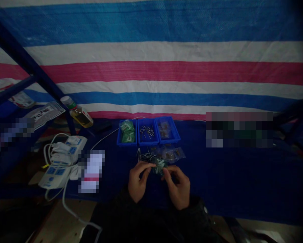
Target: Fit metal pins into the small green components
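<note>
Between my two hands is a small green plastic bag (159,166) with pale pieces inside. My left hand (138,181) pinches its left edge between thumb and fingers. On the other side, my right hand (177,186) is closed on the bag's right edge. Just beyond lie loose dark metal pins (146,156) and clear plastic bags (173,154) with small parts in them. Three blue bins stand behind: the left bin (119,140) has green bags, the middle bin (148,141) loose metal pins, the right bin (177,133) clear bags.
At left are a white power strip (62,168) with plugs and cables, a blurred-out pale rectangle (92,172), and a bottle of yellow liquid (81,116). A striped plastic sheet (166,72) hangs behind the blue table (229,182). Dark frame bars (45,84) rise at left.
</note>
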